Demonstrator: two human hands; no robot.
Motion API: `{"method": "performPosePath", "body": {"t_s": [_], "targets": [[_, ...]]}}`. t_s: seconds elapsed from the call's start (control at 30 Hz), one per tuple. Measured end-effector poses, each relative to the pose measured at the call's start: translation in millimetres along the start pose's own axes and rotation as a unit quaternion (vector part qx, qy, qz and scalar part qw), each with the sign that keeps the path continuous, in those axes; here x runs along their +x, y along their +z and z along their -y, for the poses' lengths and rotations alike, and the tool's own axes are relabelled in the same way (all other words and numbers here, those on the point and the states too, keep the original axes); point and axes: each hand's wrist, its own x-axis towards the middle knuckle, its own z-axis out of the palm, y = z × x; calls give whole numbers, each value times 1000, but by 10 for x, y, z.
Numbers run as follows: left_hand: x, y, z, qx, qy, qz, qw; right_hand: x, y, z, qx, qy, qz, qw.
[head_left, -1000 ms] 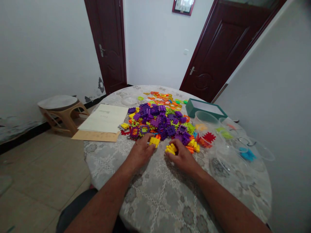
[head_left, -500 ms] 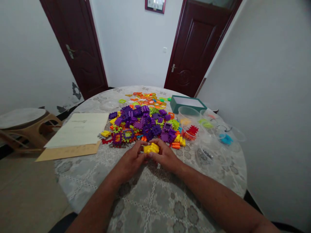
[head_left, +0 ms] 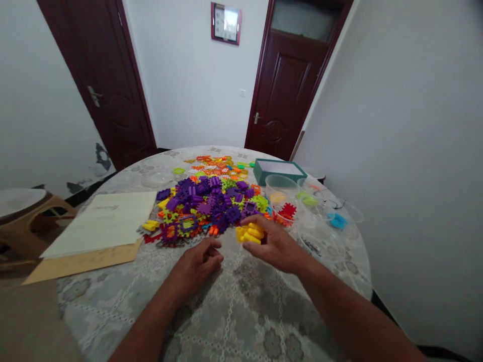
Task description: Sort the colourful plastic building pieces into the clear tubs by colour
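Note:
My right hand [head_left: 277, 244] grips a cluster of yellow plastic building pieces [head_left: 249, 233] between thumb and fingers, held a little above the tablecloth. The cluster has rounded, tube-like lobes; its right side is hidden by my fingers. My left hand [head_left: 199, 261] is near the tablecloth with its fingers loosely curled and a gap at the thumb, nothing visible in it. Just beyond both hands lies a heap of interlocking plastic pieces [head_left: 211, 203], mostly purple with green, orange and red ones. A yellow piece [head_left: 151, 225] lies at the heap's left edge.
Paper sheets [head_left: 101, 221] lie at the left over a brown envelope-like sheet [head_left: 75, 264]. At the right are a green box [head_left: 260, 176], clear plastic tubs [head_left: 283, 186], red pieces [head_left: 287, 212] and blue pieces [head_left: 337, 220]. Flat orange pieces [head_left: 217, 166] lie at the back.
My left hand has come away from the yellow pieces and moved left. My right hand has carried them slightly right. The camera view has tilted up and shifted.

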Motion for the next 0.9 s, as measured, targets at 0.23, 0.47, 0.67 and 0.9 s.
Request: {"method": "performPosePath", "body": {"t_s": [0.23, 0.47, 0.67, 0.9], "targets": [[-7, -17, -5, 31, 3, 3, 999, 335, -1149, -45, 17, 34, -96, 995], [27, 5, 16, 31, -3, 1, 1000, 779, -1930, -650, 26, 126, -188, 974], [42, 12, 53, 29, -5, 10, 1000, 1082, -1947, -909, -143, 189, -187, 953], [41, 17, 106, 36, -7, 23, 999, 1308, -1862, -1047, -238, 251, -147, 927]]}}
